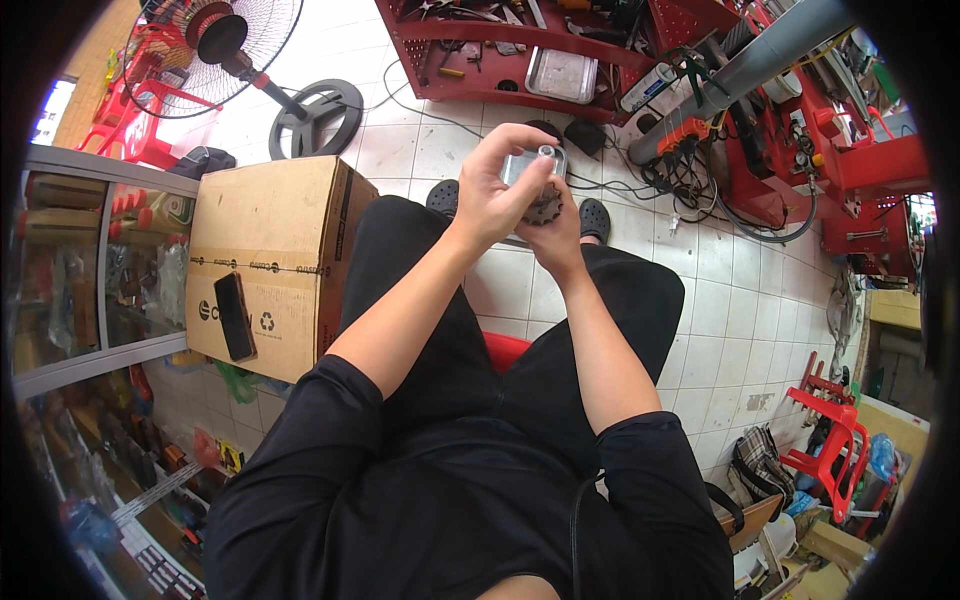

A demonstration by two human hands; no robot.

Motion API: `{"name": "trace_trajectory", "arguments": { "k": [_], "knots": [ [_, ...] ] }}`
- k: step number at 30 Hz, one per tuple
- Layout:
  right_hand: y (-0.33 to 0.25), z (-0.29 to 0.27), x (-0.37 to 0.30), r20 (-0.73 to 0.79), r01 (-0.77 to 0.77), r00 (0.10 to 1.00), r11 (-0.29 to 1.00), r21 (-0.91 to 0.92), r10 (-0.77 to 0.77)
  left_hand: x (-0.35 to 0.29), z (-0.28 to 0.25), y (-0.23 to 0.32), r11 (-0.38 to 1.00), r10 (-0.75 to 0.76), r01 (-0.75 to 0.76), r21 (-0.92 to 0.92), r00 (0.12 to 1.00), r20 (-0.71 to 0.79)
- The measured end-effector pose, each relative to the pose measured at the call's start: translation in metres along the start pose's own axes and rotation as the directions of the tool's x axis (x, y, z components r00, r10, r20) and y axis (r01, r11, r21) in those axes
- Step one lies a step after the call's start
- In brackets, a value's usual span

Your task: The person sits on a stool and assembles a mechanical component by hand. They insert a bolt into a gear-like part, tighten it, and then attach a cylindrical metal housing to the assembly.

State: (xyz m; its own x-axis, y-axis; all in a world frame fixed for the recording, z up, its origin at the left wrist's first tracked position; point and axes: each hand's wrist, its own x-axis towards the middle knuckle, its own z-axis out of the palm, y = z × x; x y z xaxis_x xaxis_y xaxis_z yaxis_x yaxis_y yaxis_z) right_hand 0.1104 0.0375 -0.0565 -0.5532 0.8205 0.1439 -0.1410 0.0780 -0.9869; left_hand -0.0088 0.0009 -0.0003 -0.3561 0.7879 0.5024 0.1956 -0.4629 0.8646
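Up close, the left hand (492, 195) curls its fingers around a small silvery metal housing (533, 163), while the right hand (556, 222) pinches a dark toothed gear (545, 208) against its underside, both held above the knees. If either grip loosens, the gear could drop onto the tiled floor (720, 300), far from the cardboard box (270, 240) at left.

White tiled floor (740, 300) bears a cardboard box (265, 240) and fan base (315, 118).

- Cardboard box (265, 250) at left, black phone (234, 316) lying on top.
- Standing fan (225, 40) behind it.
- Red tool rack (520, 45) ahead, metal tray (561, 73) inside.
- Red plastic stool (835, 440) at right.
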Motion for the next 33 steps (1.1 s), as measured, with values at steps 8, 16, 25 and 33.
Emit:
{"name": "trace_trajectory", "arguments": {
  "k": [8,16,25,33],
  "knots": [
    [-0.002,0.002,0.000,-0.018,0.000,1.000,1.000,-0.013,-0.001,-0.002,0.001,-0.001,0.998,0.039,-0.038,0.048,0.999,-0.032],
    [-0.003,0.002,0.000,-0.012,0.006,1.000,1.000,-0.007,-0.006,-0.002,0.002,0.003,0.995,0.019,-0.015,0.101,0.999,-0.041],
    [-0.004,0.003,0.002,-0.012,0.011,1.000,1.000,-0.002,-0.011,-0.002,0.002,0.006,0.998,0.008,-0.004,0.069,0.998,-0.058],
    [-0.001,0.001,0.001,-0.009,-0.019,1.000,0.999,-0.034,0.019,-0.001,0.004,0.010,0.998,-0.029,0.024,-0.059,0.996,-0.081]
  ]
}}
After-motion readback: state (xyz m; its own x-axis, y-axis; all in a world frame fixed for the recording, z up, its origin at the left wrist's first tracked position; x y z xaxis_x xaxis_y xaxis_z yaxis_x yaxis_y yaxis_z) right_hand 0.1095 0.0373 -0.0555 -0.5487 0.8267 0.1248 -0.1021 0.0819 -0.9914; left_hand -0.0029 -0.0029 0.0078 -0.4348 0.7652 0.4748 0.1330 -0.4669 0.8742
